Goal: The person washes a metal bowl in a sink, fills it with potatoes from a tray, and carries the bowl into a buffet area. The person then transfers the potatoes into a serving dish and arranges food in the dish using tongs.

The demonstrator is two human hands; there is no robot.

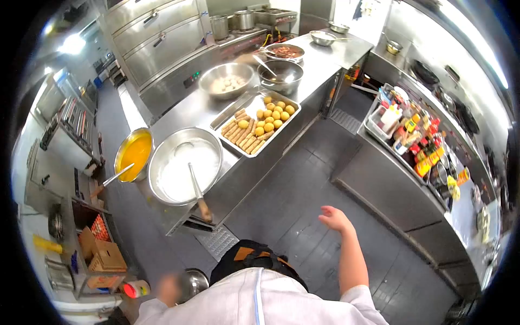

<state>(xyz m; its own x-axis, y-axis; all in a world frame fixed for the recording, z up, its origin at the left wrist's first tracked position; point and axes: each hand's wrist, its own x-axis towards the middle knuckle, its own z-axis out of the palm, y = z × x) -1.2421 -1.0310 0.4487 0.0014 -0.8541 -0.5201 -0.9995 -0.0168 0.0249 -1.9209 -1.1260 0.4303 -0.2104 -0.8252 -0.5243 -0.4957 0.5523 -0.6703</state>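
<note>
My right hand (335,218) hangs over the dark floor in front of me, its fingers loosely stretched out and holding nothing. Low on the left is my left hand (170,289), so blurred that its fingers do not show. It overlaps or lies against the edge of a shiny metal bowl (196,283); whether it grips the bowl I cannot tell. On the steel counter in front, a large bowl of white liquid (181,170) holds a wooden-handled ladle (197,188). Behind it, a metal tray (251,154) carries brown rolls (244,135) and round yellow balls (273,116).
A pot of yellow-orange liquid (135,154) stands at the counter's left end. Farther back are a bowl of pale balls (226,81), a dark pan (280,76) and a reddish-brown dish (285,51). Bottles of sauce (414,132) crowd the right counter. A cardboard box (103,252) sits lower left.
</note>
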